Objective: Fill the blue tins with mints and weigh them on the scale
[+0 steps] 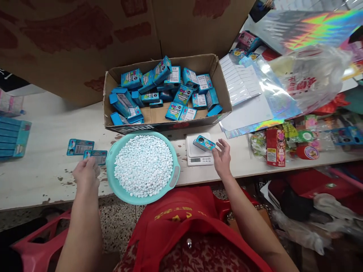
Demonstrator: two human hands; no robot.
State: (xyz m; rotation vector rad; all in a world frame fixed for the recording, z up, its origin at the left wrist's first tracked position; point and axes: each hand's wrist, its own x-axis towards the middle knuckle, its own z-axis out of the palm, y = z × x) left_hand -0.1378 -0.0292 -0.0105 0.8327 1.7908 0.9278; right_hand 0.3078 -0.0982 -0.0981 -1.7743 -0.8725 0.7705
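Note:
A small blue candy box [204,142] lies on a white digital scale [195,160]. My right hand [222,156] is at the box's right end, thumb by its corner and fingers spread apart. On the left, my slightly blurred left hand [86,170] has its fingers closed at the lower edge of a flat, unfolded blue candy box [99,156]. Another flat blue candy box [80,147] lies just behind it, partly overlapped. Between my hands stands a turquoise basin [176,172] full of small white and pale-blue candies [143,166].
Behind the basin, a cardboard box [224,98] holds many blue candy boxes [183,94]. More flat blue boxes [14,138] lie far left. Shiny sheets [255,94], a plastic bag [309,79] and packaged sweets [275,147] cover the right side. A big carton [176,30] rises behind.

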